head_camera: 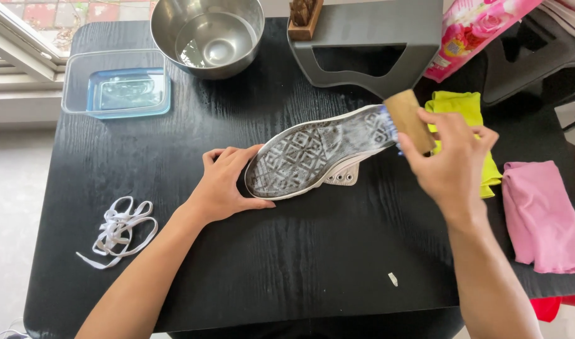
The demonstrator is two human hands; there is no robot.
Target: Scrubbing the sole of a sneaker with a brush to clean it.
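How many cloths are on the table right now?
2. The yellow-green cloth lies at the right edge, partly behind the right hand; the pink cloth lies just right of it, nearer the person. Others may lie out of view.
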